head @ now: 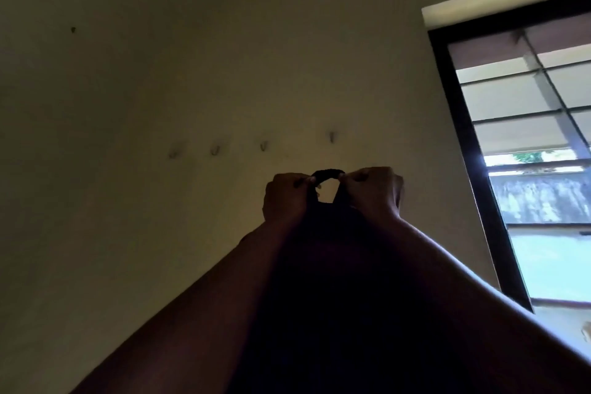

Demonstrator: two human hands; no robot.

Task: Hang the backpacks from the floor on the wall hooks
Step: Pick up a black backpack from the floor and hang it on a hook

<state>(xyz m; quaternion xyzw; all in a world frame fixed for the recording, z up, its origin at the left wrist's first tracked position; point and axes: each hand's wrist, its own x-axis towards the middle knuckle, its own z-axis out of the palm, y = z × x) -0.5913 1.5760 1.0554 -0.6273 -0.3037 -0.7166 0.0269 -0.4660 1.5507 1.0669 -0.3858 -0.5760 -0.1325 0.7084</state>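
Observation:
A dark backpack (332, 281) is raised in front of me against the wall, its body almost black in the dim light. Its top carry loop (327, 174) is stretched open between my hands. My left hand (286, 198) pinches the loop's left end and my right hand (372, 193) pinches its right end. Several small hooks sit in a row on the wall above; the rightmost hook (332, 136) is just above the loop, and another hook (263, 146) is up and to the left. The loop is below the hooks and touches none.
A beige wall (160, 73) fills most of the view. A dark-framed window (527, 153) with a grille stands at the right, bright outside. A small dark mark (73, 29) sits high on the wall at left.

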